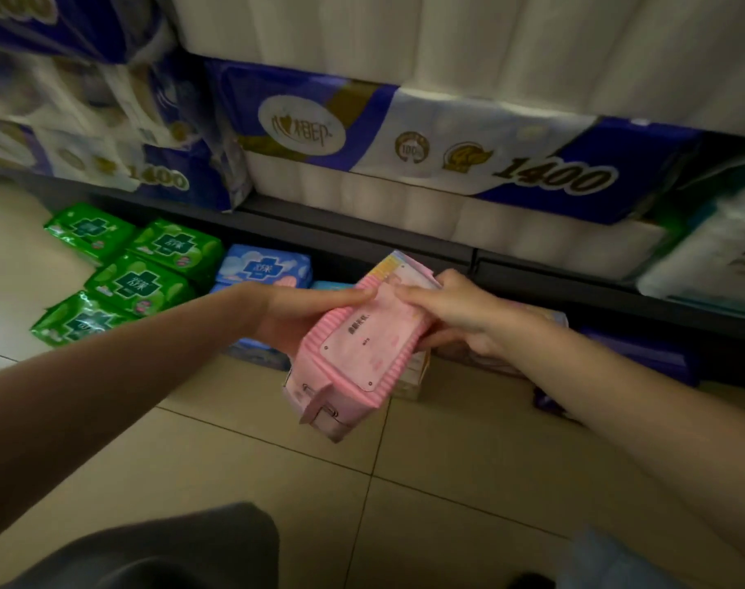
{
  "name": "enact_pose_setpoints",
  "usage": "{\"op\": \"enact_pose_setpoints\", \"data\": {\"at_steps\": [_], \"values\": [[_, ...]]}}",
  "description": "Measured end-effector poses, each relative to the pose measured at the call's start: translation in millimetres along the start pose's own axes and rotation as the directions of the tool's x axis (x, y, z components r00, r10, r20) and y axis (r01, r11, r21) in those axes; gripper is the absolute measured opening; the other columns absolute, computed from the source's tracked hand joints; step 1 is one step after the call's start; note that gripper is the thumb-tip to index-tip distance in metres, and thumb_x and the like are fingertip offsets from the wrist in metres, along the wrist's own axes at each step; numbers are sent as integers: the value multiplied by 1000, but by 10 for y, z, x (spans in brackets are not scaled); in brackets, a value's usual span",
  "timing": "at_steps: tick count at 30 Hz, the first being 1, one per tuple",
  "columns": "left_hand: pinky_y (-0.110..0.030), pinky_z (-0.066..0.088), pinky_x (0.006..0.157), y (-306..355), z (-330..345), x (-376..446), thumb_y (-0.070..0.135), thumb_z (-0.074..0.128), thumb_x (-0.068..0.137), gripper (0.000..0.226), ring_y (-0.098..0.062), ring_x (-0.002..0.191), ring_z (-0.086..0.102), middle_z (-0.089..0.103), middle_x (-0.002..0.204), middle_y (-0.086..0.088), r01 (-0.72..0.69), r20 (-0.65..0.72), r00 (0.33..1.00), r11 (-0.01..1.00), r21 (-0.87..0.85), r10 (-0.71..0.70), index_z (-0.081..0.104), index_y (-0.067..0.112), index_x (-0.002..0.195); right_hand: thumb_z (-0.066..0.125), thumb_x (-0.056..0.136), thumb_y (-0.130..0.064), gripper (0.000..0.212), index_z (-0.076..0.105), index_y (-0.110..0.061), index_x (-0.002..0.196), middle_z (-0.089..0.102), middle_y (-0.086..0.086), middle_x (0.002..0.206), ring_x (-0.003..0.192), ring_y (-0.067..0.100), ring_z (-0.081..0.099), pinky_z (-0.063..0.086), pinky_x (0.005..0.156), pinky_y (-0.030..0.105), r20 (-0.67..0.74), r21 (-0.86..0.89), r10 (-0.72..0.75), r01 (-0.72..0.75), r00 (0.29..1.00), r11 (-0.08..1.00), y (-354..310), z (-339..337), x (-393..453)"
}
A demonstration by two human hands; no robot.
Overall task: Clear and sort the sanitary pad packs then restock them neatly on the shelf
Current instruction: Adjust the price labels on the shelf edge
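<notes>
The pink pack is held in the air over the tiled floor, in front of the dark bottom shelf, gripped from both sides: the left hand has its fingers curled under and along the left edge with the forefinger laid over the top, and the right hand wraps the right side, thumb below and fingers pinching the upper face. Other packs lie sorted by colour on the floor, with the green packs grouped at the left and the blue packs just beside them, while purple ones sit behind the right forearm. To do this step well, it seems wise to keep the two-sided hold, since the soft wrapper could buckle or slip from a one-handed pinch, and to turn the printed face outward before setting it down. It should probably go with its own kind, edges squared against its neighbours, not among the greens or blues. Above, large toilet roll bundles overhang the shelf lip, so approach low and level to avoid catching them.
</notes>
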State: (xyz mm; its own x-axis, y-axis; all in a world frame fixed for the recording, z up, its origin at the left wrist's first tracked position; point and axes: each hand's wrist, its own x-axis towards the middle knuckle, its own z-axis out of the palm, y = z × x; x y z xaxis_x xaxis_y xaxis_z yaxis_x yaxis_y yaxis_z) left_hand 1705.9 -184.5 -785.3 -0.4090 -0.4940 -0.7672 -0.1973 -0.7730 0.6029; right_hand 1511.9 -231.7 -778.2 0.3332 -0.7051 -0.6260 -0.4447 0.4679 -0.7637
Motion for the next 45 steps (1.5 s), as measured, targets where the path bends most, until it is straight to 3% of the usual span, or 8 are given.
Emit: {"op": "enact_pose_setpoints", "data": {"at_steps": [5, 9, 12, 18, 30, 35, 40, 45], "values": [[-31, 58, 54, -22, -196, -140, 27, 96, 9, 70, -23, 59, 70, 72, 76, -15, -32, -121, 993, 981, -189, 9, 76, 3, 72, 55, 93, -10, 32, 49, -16, 125, 51, 13, 125, 91, 21, 67, 59, 69, 26, 108, -183, -279, 295, 954, 938, -305, -305, -209], [-35, 59, 64, 56, -303, -258, 31, 97, 13, 85, -26, 68, 70, 71, 88, -18, 94, -119, 987, 988, -123, -109, 72, 4, 90, 79, 72, -37, 105, 7, -39, 148, -4, -5, 156, 143, 20, 1, 12, 115, 41, 464, -808, -410, 565, 785, 167, -420, -402, -235], [-29, 57, 56, 266, -73, -240, 35, 95, 12, 75, -23, 70, 71, 73, 87, -14, 226, -67, 973, 969, 104, -220, 77, 6, 79, 81, 66, -40, 115, 2, -34, 149, 10, -2, 156, 143, 20, 7, 11, 114, 40, 586, -792, -336, 610, 737, -43, -383, -227, -150], [-30, 43, 92, 395, 75, 275, 30, 55, 92, 23, -21, 101, 63, 67, 104, -5, 195, -369, 930, 861, 470, -10, 62, 15, 107, 82, 64, -38, 83, 35, -21, 131, 49, -1, 121, 102, 15, 48, 42, 87, 28, 384, -920, 9, 382, 923, 86, 57, -635, -77], [-40, 14, 116, 50, 484, 919, 28, 48, 96, 53, -26, 145, 8, 3, 158, -5, 135, -133, 990, 24, 991, -52, 29, 25, 146, 82, 62, -34, 95, 25, -24, 137, 36, -7, 111, 104, 13, 42, 45, 91, 32, 169, -974, 126, 146, 977, 175, 833, -1292, -21], [-39, 15, 116, 28, 442, 982, 21, 51, 95, 51, -25, 145, 4, -10, 158, 0, 134, -148, 986, -155, 979, -81, 37, 23, 143, 74, 72, -39, 76, 26, -27, 129, 33, 0, 112, 94, 19, 46, 42, 69, 31, 91, -958, -97, 114, 991, 264, 1096, -1362, -133], [-36, 20, 114, 88, 407, 921, 25, 52, 94, 50, -23, 144, 9, -6, 158, 1, 145, -165, 983, -208, 967, -82, 39, 24, 142, 63, 82, -49, 76, 25, -15, 138, 23, 17, 140, 134, 35, 22, 21, 111, 49, 81, -995, -231, 64, 969, -83, 1307, -980, 20], [-35, 29, 110, 388, 298, 718, 28, 50, 94, 49, -20, 139, 28, 5, 158, 3, 207, -189, 977, -216, 954, 99, 38, 29, 141, 63, 85, -40, 70, 31, -17, 143, 12, 14, 152, 143, 34, 3, 2, 115, 54, 161, -972, -213, 118, 964, -203, 810, -891, 59]]}}
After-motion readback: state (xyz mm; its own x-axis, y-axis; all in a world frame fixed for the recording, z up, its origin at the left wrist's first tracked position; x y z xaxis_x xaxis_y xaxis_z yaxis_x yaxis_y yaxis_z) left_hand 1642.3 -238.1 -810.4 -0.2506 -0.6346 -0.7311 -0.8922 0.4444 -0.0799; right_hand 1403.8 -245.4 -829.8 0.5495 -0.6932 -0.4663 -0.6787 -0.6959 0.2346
